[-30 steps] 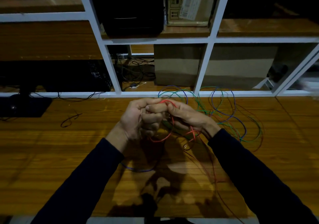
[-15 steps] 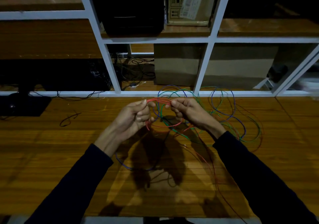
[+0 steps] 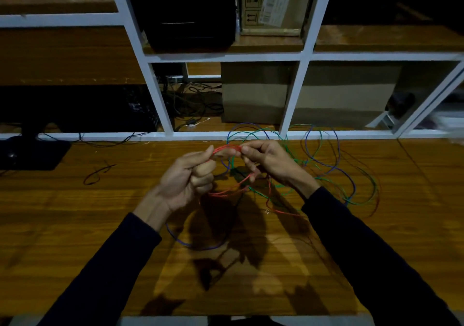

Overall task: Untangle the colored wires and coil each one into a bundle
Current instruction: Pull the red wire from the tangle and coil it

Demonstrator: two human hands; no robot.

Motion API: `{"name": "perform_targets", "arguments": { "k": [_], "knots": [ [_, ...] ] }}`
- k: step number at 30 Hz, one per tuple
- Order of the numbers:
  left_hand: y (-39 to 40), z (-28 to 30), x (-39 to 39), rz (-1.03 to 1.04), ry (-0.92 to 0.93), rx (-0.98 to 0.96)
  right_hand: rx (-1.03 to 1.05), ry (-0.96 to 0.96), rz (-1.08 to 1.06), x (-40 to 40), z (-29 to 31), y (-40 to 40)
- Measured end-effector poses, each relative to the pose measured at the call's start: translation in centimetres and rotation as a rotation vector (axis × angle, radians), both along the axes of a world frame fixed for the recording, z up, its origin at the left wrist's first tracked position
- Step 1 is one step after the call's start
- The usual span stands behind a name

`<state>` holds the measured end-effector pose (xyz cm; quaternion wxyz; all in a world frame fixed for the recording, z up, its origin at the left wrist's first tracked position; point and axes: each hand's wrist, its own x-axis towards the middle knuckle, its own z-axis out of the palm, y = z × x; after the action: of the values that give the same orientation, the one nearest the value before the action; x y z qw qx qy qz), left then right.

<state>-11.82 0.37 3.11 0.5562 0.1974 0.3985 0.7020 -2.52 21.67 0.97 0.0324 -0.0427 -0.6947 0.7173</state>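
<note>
Red wire (image 3: 227,148) spans taut between left hand (image 3: 187,180) and right hand (image 3: 267,161), both sets of fingers pinching it above the desk (image 3: 75,225), apparently to draw it clear of the green-and-blue tangle (image 3: 334,167) lying just beyond the right hand.

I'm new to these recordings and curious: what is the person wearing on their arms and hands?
Both arms are covered by long, dark sleeves, plain and without visible markings, that end at the wrists. The left hand and right hand are bare: no gloves show, and no rings, watch or straps can be made out in this dim light.
</note>
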Motion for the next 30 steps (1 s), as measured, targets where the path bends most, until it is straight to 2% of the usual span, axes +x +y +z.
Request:
{"name": "perform_targets", "arguments": {
  "k": [4,8,12,15,18,22,24,26,28,30],
  "knots": [
    [0.4,0.6,0.0,0.021,0.022,0.005,0.008,0.028,-0.057,0.0,-0.6,-0.7],
    [0.1,0.7,-0.6,0.041,-0.070,0.061,0.033,-0.029,-0.099,1.4,-2.1,-0.9],
    [-0.9,0.9,-2.0,0.078,-0.069,0.096,0.184,-0.121,-0.080,3.5,-3.0,-0.2],
    [-1.8,1.1,-3.2,0.148,-0.073,0.123,0.157,-0.202,-0.106,5.4,-3.2,1.5],
    [-3.6,1.5,-5.2,0.229,-0.086,0.176,0.127,-0.225,-0.250,7.2,-3.6,3.9],
    [-5.3,1.4,-7.1,0.267,-0.119,0.245,0.137,-0.139,-0.544,9.6,-4.4,6.9],
    [-4.8,1.2,-6.6,0.329,-0.057,0.161,0.304,-0.121,-0.606,9.8,-4.1,7.1],
    [-3.6,1.0,-5.5,0.364,0.000,0.118,0.608,-0.136,-0.553,9.3,-3.8,6.5],
    [-2.2,0.8,-4.4,0.385,0.059,0.084,0.951,-0.143,-0.393,8.7,-3.0,5.0],
    [-0.7,0.5,-3.3,0.367,0.136,0.047,1.151,-0.220,-0.180,8.1,-1.5,3.1]
  ]
}}
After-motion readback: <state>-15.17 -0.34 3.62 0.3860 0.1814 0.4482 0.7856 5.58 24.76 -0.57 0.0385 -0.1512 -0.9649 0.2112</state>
